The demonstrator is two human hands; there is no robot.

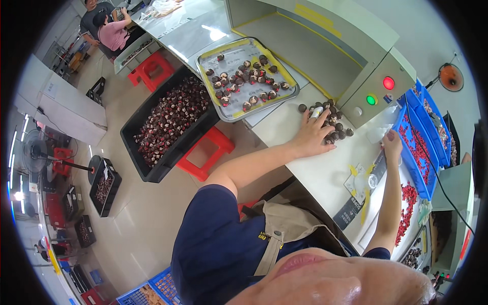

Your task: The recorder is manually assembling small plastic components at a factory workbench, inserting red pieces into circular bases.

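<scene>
My left hand (311, 133) lies flat with fingers spread over a small pile of dark round parts (333, 124) on the white worktable (305, 168). One fingertip shows a white cover or piece. My right hand (392, 142) reaches to the near rim of a blue bin (413, 152) that holds small red parts, its fingers curled; whether it holds anything is unclear. A metal tray (246, 79) with yellow-taped edges lies further left on the table and carries several of the same dark parts.
A grey machine (356, 61) with a red and a green button stands behind the pile. A black crate (168, 122) full of dark parts rests on red stools (208, 152). More red parts (406, 208) lie loose. Two people (109, 28) work far left.
</scene>
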